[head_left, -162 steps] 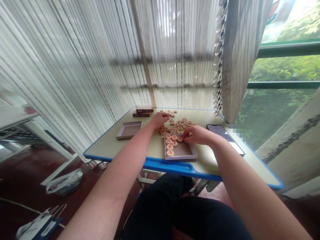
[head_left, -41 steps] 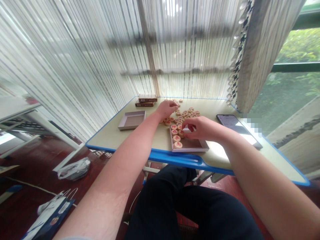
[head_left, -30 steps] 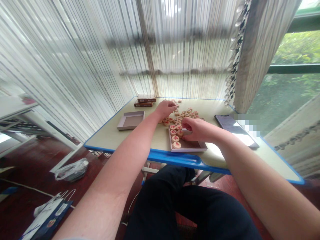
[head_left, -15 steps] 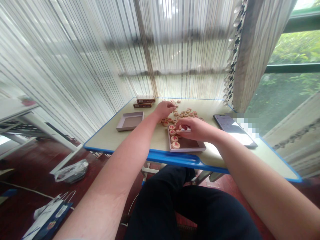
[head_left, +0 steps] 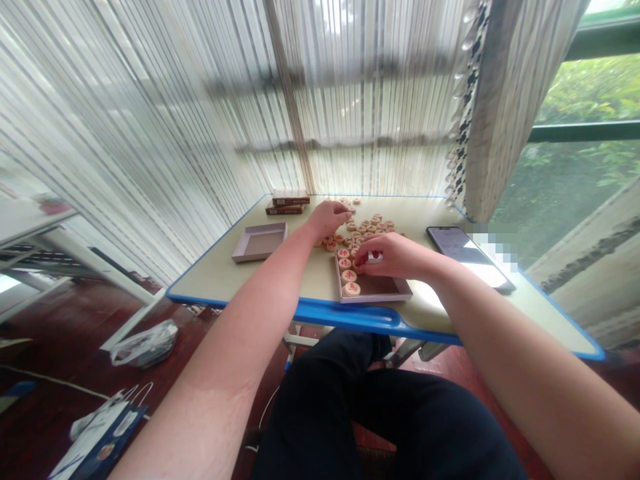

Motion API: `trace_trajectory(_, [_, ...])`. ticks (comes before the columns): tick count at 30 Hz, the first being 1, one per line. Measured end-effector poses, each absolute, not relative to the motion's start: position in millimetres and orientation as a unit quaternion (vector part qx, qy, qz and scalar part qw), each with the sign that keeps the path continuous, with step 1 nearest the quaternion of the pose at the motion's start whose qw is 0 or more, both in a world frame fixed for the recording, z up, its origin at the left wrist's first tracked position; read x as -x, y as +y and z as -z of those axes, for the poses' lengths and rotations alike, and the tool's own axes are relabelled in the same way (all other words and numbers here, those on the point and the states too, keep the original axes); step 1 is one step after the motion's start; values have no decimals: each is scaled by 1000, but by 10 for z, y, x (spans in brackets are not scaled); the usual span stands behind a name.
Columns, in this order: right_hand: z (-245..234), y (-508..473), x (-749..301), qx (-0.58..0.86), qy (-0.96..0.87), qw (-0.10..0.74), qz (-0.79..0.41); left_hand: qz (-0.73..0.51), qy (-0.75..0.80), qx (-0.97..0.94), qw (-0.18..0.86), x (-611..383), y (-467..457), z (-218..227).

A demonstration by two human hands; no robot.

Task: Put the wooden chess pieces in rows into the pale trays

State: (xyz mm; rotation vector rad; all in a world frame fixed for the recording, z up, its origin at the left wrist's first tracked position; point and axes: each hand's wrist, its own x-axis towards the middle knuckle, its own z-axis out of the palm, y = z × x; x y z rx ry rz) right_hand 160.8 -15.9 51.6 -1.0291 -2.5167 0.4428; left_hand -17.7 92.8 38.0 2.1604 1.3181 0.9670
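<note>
Round wooden Chinese chess pieces (head_left: 370, 228) with painted characters lie in a loose heap on the table. In front of them is a shallow pale box (head_left: 377, 301). Red-marked pieces (head_left: 350, 275) form a column along its left side, with more beside the upper ones. My right hand (head_left: 385, 253) reaches over the box, its fingers pinched on a Chinese chess piece (head_left: 357, 267) in the second column. My left hand (head_left: 329, 220) rests at the left of the heap, fingers curled and closed by some pieces; what they hold, if anything, is hidden.
An empty box lid (head_left: 260, 242) lies at the left of the blue-edged table (head_left: 210, 283). Two small stacked boxes (head_left: 287, 201) stand at the back left. A phone (head_left: 465, 257) lies on the right. String curtains hang behind the table.
My right hand has shifted slightly, its fingertips now lower at the piece in the second column. My left hand stays almost where it was.
</note>
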Motion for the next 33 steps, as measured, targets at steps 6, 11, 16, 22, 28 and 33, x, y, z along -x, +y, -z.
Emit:
trace_trajectory(6, [-529, -165, -1611, 358, -897, 199, -165, -351, 477, -775, 221, 170, 912, -387])
trace_trajectory(11, [-526, -141, -1639, 369, -893, 203, -155, -349, 480, -775, 218, 166, 895, -397])
trace_trajectory(16, [-502, -116, -1648, 372, -894, 195, -157, -351, 479, -774, 219, 167, 882, -408])
trace_trajectory(22, [-495, -107, -1656, 381, -890, 193, -159, -349, 475, -776, 224, 171, 892, -412])
trace_trajectory(28, [-506, -107, -1673, 388, -886, 190, -171, -348, 475, -775, 229, 173, 881, -418])
trace_trajectory(33, [-566, -141, -1693, 404, -879, 192, -165, -346, 481, -771, 232, 169, 845, -438])
